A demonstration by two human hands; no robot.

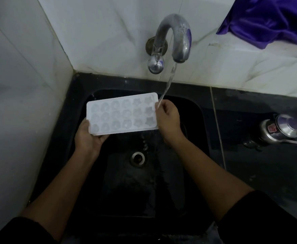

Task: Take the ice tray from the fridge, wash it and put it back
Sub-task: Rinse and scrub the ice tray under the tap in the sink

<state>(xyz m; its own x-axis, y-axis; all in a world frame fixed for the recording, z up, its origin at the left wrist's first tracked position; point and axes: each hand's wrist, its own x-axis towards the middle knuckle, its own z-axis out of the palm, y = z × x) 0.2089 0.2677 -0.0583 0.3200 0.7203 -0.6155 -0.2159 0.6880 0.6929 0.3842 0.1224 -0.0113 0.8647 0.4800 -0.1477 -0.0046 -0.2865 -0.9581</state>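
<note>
One black sink sits below the white ice tray, the left hand gripping its near-left corner and the right hand pinching its right edge where the water stream lands: rinsing looks in hand, and next the cavities need sliding under that flow.

I count one ice tray with eighteen moulds, three rows of six; my left grip and right grip; one tap, one sink, one drain, one purple cloth, one metal pot.
</note>
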